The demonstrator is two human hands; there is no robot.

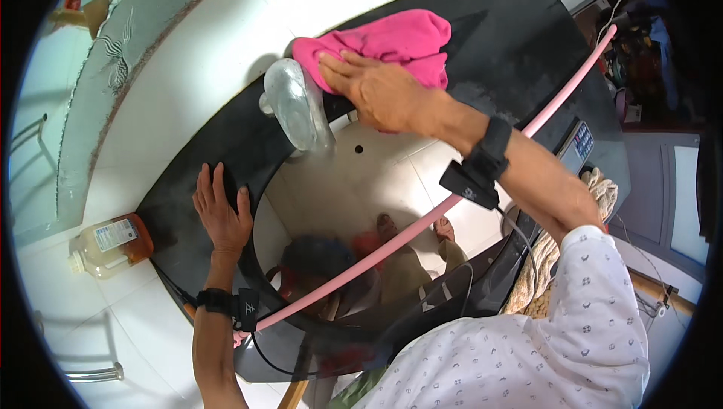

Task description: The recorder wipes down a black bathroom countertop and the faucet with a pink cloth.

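Note:
A bunched bright pink cloth [399,28] lies on the far part of a black countertop [497,17]. My right hand [376,93] presses down on this cloth, fingers slightly apart and bent over it; its thumb is hidden. Just left of the fingers, touching or very near the cloth, stands a shiny silver tap [290,104]. My left hand [224,209] rests on the counter's left side, fingers spread, with nothing in it. Between both hands is a large round opening [260,239] in the counter, where floor tiles and feet show below.
A long pink tube [392,243] crosses the opening diagonally, passing beneath my right forearm. Past the counter's left edge lies a bottle [113,245] of amber liquid with a white cap. White tiled wall [203,40] borders the far side; a beige knitted cloth [538,273] hangs at right.

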